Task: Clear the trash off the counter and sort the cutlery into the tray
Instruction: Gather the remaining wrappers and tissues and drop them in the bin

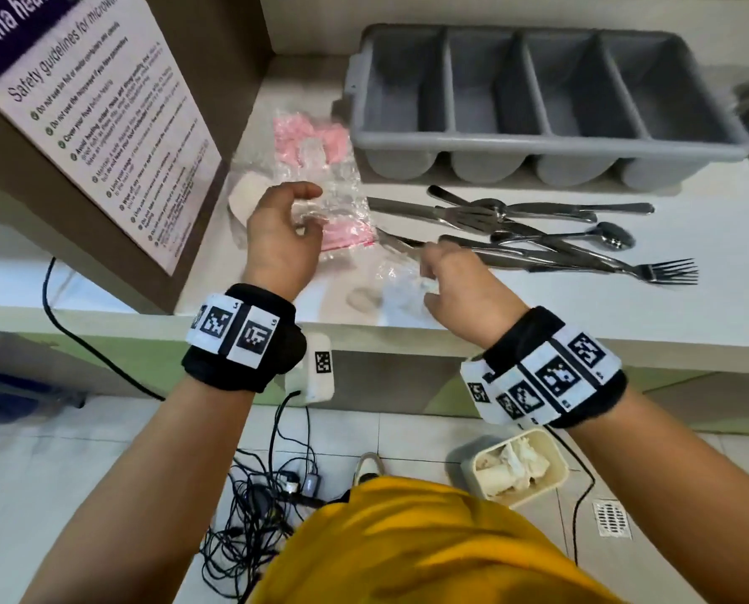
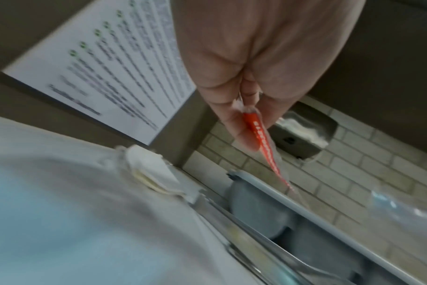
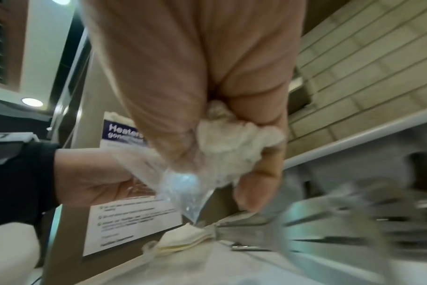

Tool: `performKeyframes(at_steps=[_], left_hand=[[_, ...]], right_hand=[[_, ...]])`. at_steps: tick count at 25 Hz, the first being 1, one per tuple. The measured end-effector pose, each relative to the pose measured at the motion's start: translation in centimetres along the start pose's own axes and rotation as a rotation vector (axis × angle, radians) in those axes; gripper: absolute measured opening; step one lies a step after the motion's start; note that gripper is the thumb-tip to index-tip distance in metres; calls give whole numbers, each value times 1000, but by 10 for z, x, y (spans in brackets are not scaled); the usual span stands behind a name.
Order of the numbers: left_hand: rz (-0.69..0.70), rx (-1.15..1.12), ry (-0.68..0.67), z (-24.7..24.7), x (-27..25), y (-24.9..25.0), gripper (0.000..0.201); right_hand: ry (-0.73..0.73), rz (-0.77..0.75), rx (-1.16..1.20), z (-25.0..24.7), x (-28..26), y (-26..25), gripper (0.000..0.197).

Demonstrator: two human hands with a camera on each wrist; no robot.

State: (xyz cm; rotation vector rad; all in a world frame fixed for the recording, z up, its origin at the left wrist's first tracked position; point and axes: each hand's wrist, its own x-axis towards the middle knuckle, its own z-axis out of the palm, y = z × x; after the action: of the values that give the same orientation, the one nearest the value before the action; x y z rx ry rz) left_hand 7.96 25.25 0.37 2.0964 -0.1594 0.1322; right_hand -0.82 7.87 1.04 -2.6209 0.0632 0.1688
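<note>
My left hand pinches a clear plastic bag with pink print; the left wrist view shows its red strip between thumb and fingers. My right hand grips a crumpled white tissue together with clear plastic film, just above the counter's front. A pile of steel forks, spoons and knives lies on the white counter right of both hands. Behind it stands the grey four-compartment cutlery tray, with nothing in it.
A folded white napkin lies by the brown cabinet with the safety poster at the left. A small white scrap sits near the counter's front edge. On the floor below stand a cream bin with tissues and tangled cables.
</note>
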Motion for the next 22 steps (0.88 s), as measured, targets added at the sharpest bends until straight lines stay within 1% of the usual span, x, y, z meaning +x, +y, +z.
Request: performKeyframes(at_steps=[1, 3, 4, 6, 9, 11, 14, 16, 18, 19, 20, 22], left_hand=[[18, -58, -28, 17, -12, 12, 31], [65, -128, -99, 53, -44, 39, 30], [82, -166, -142, 71, -63, 53, 30], [110, -206, -232, 106, -99, 76, 31], [113, -169, -370, 167, -161, 102, 29], [96, -122, -477, 205, -196, 108, 28], [90, -5, -588, 247, -240, 97, 32], [76, 123, -677, 275, -263, 81, 36], [7, 275, -815, 304, -279, 56, 39], [-40, 340, -880, 318, -284, 41, 40], [-94, 383, -934, 332, -288, 25, 40], [-192, 417, -991, 357, -294, -7, 45]], right_hand=[[44, 16, 55, -6, -19, 18, 34], [122, 55, 165, -16, -63, 55, 51], [156, 92, 214, -20, -85, 75, 55], [209, 208, 310, -22, -125, 114, 47], [273, 351, 312, -18, -180, 184, 32], [248, 409, 342, -8, -209, 227, 27], [148, 552, 454, 20, -237, 283, 26], [47, 638, 533, 45, -242, 318, 31], [-99, 696, 541, 77, -240, 347, 40], [-144, 717, 519, 93, -237, 360, 42], [-150, 741, 520, 109, -235, 371, 43], [-89, 774, 554, 141, -229, 394, 45]])
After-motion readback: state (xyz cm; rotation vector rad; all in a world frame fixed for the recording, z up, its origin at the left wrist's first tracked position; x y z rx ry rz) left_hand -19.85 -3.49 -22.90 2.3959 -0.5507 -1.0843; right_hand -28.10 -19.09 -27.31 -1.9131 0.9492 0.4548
